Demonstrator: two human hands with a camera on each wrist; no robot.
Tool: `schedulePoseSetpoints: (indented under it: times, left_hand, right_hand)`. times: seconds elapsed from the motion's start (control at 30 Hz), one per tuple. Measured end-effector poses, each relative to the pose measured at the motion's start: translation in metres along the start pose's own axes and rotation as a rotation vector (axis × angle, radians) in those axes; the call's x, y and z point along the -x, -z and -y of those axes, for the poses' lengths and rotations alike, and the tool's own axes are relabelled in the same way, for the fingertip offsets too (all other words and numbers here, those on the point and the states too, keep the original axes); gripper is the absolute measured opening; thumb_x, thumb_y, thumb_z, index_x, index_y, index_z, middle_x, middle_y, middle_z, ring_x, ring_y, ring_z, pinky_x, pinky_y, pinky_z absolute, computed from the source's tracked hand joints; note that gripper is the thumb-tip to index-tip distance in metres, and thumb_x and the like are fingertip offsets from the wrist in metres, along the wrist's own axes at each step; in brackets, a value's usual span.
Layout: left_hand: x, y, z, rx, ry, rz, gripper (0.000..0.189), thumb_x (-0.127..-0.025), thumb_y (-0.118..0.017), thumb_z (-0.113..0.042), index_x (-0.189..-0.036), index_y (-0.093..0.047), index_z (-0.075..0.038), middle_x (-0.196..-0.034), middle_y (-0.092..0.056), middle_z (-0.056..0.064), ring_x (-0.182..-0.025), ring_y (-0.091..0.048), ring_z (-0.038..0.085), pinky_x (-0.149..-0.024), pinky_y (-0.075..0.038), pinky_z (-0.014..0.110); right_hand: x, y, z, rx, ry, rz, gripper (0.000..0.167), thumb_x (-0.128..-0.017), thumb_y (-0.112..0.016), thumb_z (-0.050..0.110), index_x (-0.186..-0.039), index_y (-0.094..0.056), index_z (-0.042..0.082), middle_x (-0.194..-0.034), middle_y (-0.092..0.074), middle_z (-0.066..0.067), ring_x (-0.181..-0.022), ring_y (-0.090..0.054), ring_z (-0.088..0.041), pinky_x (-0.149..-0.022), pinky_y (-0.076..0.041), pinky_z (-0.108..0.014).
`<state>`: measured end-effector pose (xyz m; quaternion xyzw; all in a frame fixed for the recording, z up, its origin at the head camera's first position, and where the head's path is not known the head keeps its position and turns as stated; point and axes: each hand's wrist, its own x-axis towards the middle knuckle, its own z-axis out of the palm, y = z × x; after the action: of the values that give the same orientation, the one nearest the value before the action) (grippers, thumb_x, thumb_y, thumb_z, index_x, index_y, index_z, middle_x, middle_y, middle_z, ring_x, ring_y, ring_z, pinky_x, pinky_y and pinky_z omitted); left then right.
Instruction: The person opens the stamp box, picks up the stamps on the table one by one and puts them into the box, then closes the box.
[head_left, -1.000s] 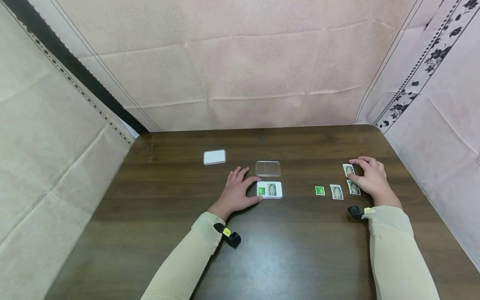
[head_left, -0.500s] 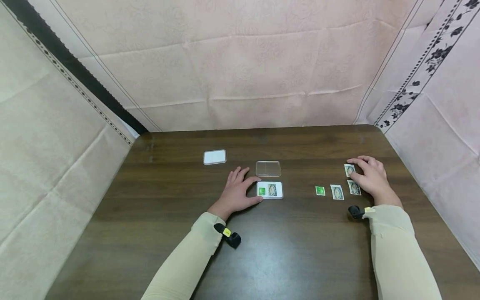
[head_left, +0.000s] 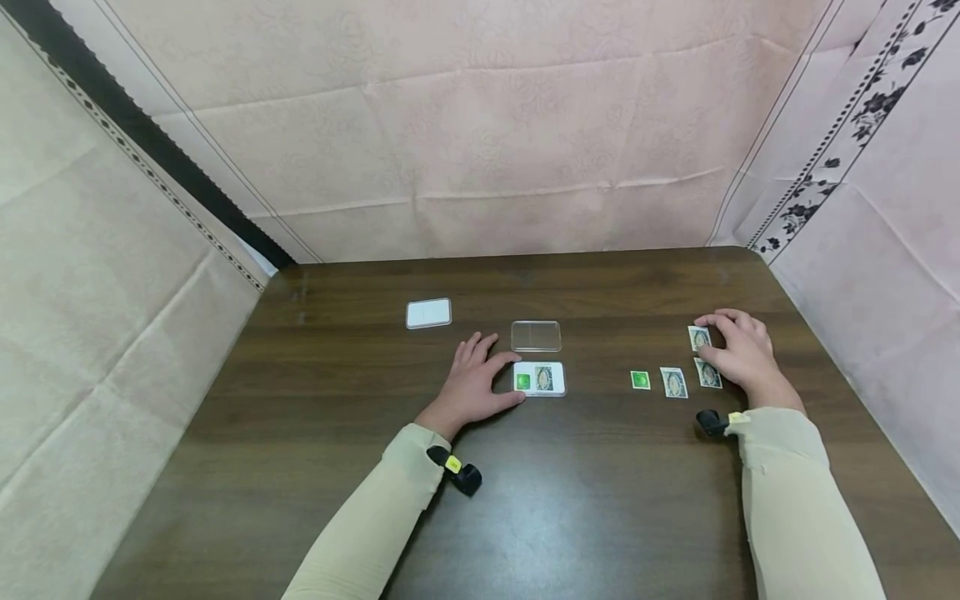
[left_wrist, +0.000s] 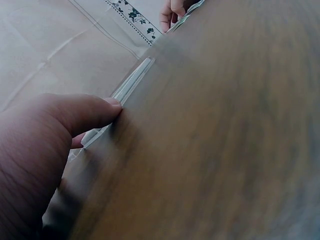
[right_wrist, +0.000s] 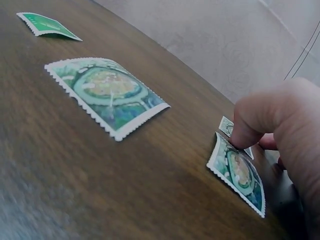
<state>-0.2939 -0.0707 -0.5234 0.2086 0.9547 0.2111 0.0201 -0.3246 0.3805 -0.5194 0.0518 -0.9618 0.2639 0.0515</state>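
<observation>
Watching from nearby, I see the person's left hand (head_left: 474,387) gripping a flat white case (head_left: 558,380) at its nine o'clock end, thumb on the six o'clock edge and forefinger on the twelve; the other fingers reach toward twelve. The case shows a green square (head_left: 523,382) and, at three o'clock from that, an oval-patterned picture (head_left: 543,379).

The right hand (head_left: 741,354) is well off at three o'clock from the case, thumb and forefinger bent round the far stamp (head_left: 697,337), thumb at its six o'clock end, forefinger at its twelve. I can't tell whether that stamp is lifted off the wood. Just at six o'clock from it lies the near stamp (head_left: 708,375), then, between eight and nine from there, the middle stamp (head_left: 674,383), with the green stamp (head_left: 640,381) farther along at nine. Their edges are perforated, and some curl upward.

Near the case, at twelve, lies a clear tray (head_left: 536,337); at ten, farther away, a white rectangle (head_left: 428,313). Everything is on a brown wooden table (head_left: 615,483), with pale cloth (head_left: 480,125) hanging beyond at twelve.
</observation>
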Motion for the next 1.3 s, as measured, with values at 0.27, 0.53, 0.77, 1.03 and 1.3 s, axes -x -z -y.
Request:
schedulePoseSetpoints:
  times: [0.27, 0.53, 0.77, 1.03, 1.3]
  left_hand:
    - [0.001, 0.002, -0.001, 0.006, 0.003, 0.005, 0.059, -0.087, -0.070, -0.056, -0.139, -0.058, -0.031, -0.164, -0.028, 0.011, -0.154, -0.011, 0.034, -0.123, -0.003, 0.051]
    - [0.001, 0.001, 0.000, -0.002, 0.004, 0.002, 0.059, -0.087, -0.070, -0.056, -0.139, -0.057, -0.031, -0.163, -0.028, 0.011, -0.154, -0.011, 0.034, -0.123, -0.003, 0.051]
    - [0.000, 0.000, 0.001, -0.003, 0.005, 0.005, 0.059, -0.087, -0.069, -0.057, -0.139, -0.057, -0.032, -0.164, -0.028, 0.011, -0.154, -0.011, 0.034, -0.123, -0.003, 0.051]
    - [-0.001, -0.002, 0.001, 0.000, -0.004, -0.001, 0.060, -0.087, -0.069, -0.057, -0.139, -0.057, -0.032, -0.164, -0.028, 0.011, -0.154, -0.011, 0.034, -0.123, -0.004, 0.052]
    - [-0.001, -0.002, 0.001, 0.006, -0.003, -0.002, 0.059, -0.087, -0.069, -0.057, -0.139, -0.057, -0.032, -0.163, -0.028, 0.011, -0.154, -0.011, 0.034, -0.123, -0.003, 0.052]
  right_hand:
    - [0.000, -0.002, -0.002, -0.033, 0.007, -0.027, 0.042, -0.086, -0.065, 0.015, -0.124, -0.054, 0.001, -0.143, -0.035, -0.034, -0.131, -0.022, -0.062, -0.107, -0.014, -0.071]
    - [0.001, -0.003, -0.003, -0.122, 0.021, -0.101, 0.045, -0.083, -0.070, 0.009, -0.122, -0.051, -0.003, -0.121, -0.054, -0.031, -0.121, -0.035, -0.054, -0.101, -0.025, -0.065]
    - [0.003, -0.003, -0.001, -0.169, 0.034, -0.169, 0.027, -0.090, -0.065, 0.006, -0.115, -0.056, -0.002, -0.102, -0.058, -0.024, -0.097, -0.047, -0.038, -0.083, -0.034, -0.049]
    - [0.008, -0.005, 0.002, -0.196, -0.037, -0.293, 0.021, -0.098, -0.059, 0.013, -0.114, -0.060, 0.000, -0.097, -0.061, -0.016, -0.086, -0.050, -0.023, -0.076, -0.036, -0.032]
    - [0.005, -0.013, 0.014, -0.379, -0.084, -0.468, 0.017, -0.095, -0.065, 0.009, -0.108, -0.065, -0.002, -0.080, -0.054, 0.019, -0.075, -0.048, 0.002, -0.074, -0.036, -0.017]
